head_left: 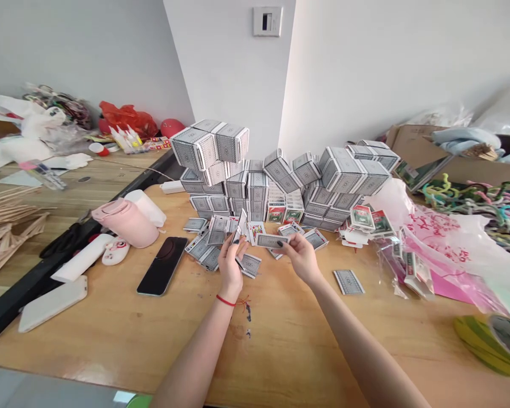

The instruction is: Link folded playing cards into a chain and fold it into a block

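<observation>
My left hand [232,263] is closed on folded playing cards [239,226], held on edge above the table. My right hand [301,256] pinches a single playing card [271,241], its patterned grey back showing, just to the right of the left hand. Loose playing cards [204,249] lie scattered beneath and beside both hands, some face up. Behind them rise stacked boxes folded from playing cards [238,190], in a left and a right group. One more card [349,281] lies apart on the table, right of my right forearm.
A black phone [162,266], a pink bottle [125,222] and a white power bank [53,303] lie on the left. To the right are card packs [417,272], plastic bags [433,226] and a roll of yellow-green tape [493,344]. The table [280,351] stands against a wall.
</observation>
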Action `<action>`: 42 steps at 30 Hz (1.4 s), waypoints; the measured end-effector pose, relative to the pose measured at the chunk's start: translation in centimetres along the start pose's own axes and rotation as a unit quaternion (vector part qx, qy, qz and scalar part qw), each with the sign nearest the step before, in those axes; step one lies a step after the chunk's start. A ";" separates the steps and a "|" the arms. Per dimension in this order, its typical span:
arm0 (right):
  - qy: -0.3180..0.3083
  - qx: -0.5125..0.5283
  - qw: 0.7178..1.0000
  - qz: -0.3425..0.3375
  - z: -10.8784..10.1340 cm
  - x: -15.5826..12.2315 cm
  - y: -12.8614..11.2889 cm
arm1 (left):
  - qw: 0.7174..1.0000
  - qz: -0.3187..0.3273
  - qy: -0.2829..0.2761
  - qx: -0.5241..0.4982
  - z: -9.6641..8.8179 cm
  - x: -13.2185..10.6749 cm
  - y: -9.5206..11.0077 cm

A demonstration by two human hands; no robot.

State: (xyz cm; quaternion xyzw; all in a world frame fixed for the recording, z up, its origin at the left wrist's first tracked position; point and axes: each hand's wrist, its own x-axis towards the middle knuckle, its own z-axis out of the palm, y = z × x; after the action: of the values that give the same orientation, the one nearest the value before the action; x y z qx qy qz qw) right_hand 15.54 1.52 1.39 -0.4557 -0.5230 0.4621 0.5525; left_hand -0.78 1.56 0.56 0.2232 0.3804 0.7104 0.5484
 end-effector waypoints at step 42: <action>0.007 -0.166 0.981 -0.103 2.2 -7.9 0.9 | 0.998 -0.042 0.050 -0.008 0.2 -0.4 -0.6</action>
State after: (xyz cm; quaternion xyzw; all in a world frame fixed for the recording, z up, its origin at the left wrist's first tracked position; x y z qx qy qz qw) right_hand 13.12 -6.12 -0.66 -0.4879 -0.6329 0.3064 0.5172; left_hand -0.17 1.33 0.20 0.1666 0.4108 0.7002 0.5597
